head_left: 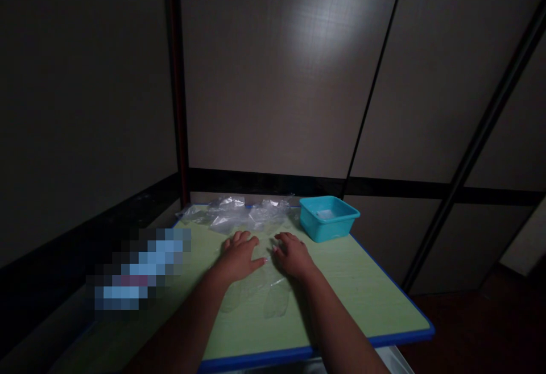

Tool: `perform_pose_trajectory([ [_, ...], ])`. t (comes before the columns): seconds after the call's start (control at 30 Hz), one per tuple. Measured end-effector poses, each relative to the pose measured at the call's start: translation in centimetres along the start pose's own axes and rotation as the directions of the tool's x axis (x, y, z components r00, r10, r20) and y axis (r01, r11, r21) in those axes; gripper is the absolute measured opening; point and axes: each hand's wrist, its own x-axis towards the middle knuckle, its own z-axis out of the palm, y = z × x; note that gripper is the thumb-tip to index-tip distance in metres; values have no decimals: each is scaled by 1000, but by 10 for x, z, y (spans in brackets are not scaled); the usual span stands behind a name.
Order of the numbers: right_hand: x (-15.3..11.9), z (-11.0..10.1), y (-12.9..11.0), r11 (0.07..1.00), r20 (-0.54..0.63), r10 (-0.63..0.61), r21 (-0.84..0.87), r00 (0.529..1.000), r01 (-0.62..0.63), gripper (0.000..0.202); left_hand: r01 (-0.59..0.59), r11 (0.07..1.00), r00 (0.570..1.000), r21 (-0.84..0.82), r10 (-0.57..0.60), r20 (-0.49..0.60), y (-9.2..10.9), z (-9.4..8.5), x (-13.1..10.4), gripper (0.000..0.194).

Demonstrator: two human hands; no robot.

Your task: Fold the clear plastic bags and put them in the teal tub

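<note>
My left hand (239, 257) lies palm down near the middle of the green table, with its fingers spread and the thumb reaching to the right. Under and between both hands is a thin sheet of clear plastic (276, 301), laid out flat, with rounded lobes toward the near side; its exact kind is hard to make out. My right hand (294, 256) rests on the plastic's right side, fingers apart and slightly bent. Neither hand grips anything. Beyond my fingertips lies a crumpled heap of clear plastic (232, 215).
A turquoise basket (328, 229) with something white inside stands at the table's back right. The green table (362, 300) has a blue edge. Dark-trimmed panels (273, 78) rise right behind it. A blurred-out blue patch (149, 266) covers the left side.
</note>
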Motion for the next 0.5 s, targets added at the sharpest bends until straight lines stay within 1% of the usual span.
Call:
perform_pose_trajectory([
  [0.13, -2, 2, 1, 1000, 147, -6, 15, 989, 4, 47, 12, 998, 994, 59, -18, 112, -2, 4, 0, 74],
  [0.23, -3, 3, 1, 1000, 185, 1, 18, 983, -4, 48, 10, 998, 985, 70, -22, 172, -3, 6, 0, 89],
  [0.33, -2, 4, 1, 1000, 167, 16, 21, 986, -19, 46, 1, 998, 982, 64, -13, 190, -4, 6, 0, 94],
  [0.5, -1, 2, -1, 999, 162, 29, 12, 986, -32, 45, 2, 997, 974, 76, -19, 225, -5, 2, -1, 95],
])
